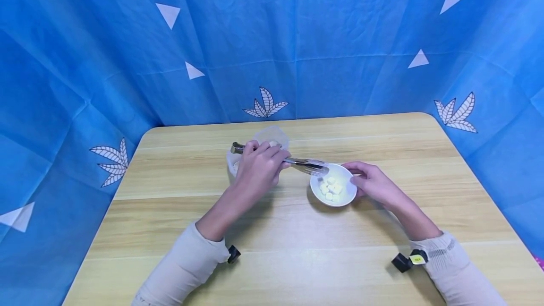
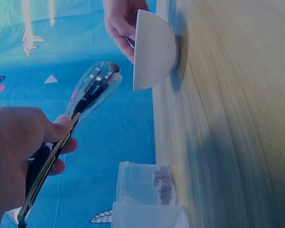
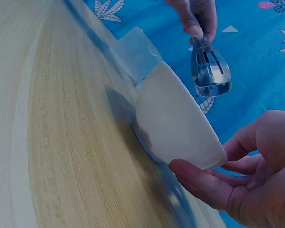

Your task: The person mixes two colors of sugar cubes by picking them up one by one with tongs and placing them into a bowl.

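Note:
Slotted metal serving tongs (image 1: pixel 312 166) are gripped by my left hand (image 1: pixel 260 168), which is held above the table. Their broad heads reach over the far rim of a white bowl (image 1: pixel 346 195). Several small white cubes (image 1: pixel 331 187) lie inside it. My right hand (image 1: pixel 376 185) pinches the bowl's right rim, thumb and fingers (image 3: pixel 199 183) on its wall. Upright, the bowl sits on or very close to the table. In the left wrist view, nothing clear shows between the tongs' heads (image 2: pixel 95 85).
Two clear plastic containers (image 2: pixel 142 183) stand beyond and below my left hand. One (image 2: pixel 147 216) is nearer in the left wrist view; pieces show in the other. The wooden table (image 1: pixel 280 259) has blue patterned cloth (image 1: pixel 323 27) behind it and at both sides.

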A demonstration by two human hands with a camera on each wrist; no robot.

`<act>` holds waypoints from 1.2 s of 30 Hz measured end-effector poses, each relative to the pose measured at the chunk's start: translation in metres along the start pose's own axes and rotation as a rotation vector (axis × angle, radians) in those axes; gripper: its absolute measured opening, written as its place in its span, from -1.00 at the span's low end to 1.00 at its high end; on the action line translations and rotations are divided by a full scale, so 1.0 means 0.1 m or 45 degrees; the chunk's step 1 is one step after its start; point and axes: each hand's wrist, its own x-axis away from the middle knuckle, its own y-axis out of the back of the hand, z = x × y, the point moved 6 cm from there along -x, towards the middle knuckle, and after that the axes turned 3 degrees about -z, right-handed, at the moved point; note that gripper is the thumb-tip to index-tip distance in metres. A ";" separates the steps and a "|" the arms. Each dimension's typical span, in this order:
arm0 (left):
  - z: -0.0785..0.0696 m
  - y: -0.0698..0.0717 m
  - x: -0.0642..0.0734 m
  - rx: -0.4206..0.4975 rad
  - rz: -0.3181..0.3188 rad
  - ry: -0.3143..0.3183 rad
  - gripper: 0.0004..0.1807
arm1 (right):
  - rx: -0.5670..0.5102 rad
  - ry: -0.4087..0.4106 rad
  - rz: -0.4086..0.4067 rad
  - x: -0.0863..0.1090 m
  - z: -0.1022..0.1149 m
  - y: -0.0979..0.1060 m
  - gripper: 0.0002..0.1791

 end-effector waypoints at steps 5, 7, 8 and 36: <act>0.02 0.02 -0.01 0.018 0.008 0.010 -0.76 | 0.001 0.003 0.000 0.00 0.00 0.00 -0.45; 0.06 0.05 -0.01 0.021 -0.006 0.019 -0.75 | 0.000 0.005 -0.003 0.00 0.00 0.00 -0.45; 0.08 0.06 -0.02 0.020 -0.015 0.022 -0.75 | -0.001 0.007 -0.003 0.00 0.00 0.00 -0.45; 0.75 0.23 -0.14 -0.080 -0.050 0.171 -0.75 | -0.009 0.000 -0.012 0.01 0.00 0.00 -0.46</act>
